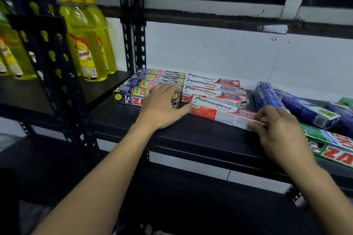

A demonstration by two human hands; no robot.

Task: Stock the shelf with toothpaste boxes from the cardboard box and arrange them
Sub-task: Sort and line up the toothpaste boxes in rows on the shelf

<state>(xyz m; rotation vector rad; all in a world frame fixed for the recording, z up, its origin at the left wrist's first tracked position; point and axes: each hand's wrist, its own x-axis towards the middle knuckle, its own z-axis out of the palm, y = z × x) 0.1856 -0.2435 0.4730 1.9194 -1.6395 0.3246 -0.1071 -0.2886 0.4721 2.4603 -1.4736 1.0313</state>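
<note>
- Your left hand (162, 105) rests spread on the black boxes (156, 77); your right hand (280, 131) pinches the skewed Pepsodent box (215, 109).
- The blue boxes (267, 97) and green boxes (328, 149), right, lie unsorted.

4 Pepsodent boxes (212, 89) just right of 4 Zact boxes (158, 78) on the shelf (191, 131), bottles (86, 40) farther left.

On your black shelf (191, 135), four black boxes (158, 78) lie flat in a row at 10 o'clock. Just at their 3 o'clock, three red-and-white Pepsodent boxes (212, 84) lie parallel, side by side. The front Pepsodent box (215, 109) lies skewed, its right end swung toward 5 o'clock. Blue boxes (305, 108) sit askew at 2 o'clock, green boxes (328, 144) at 4 o'clock.
</note>
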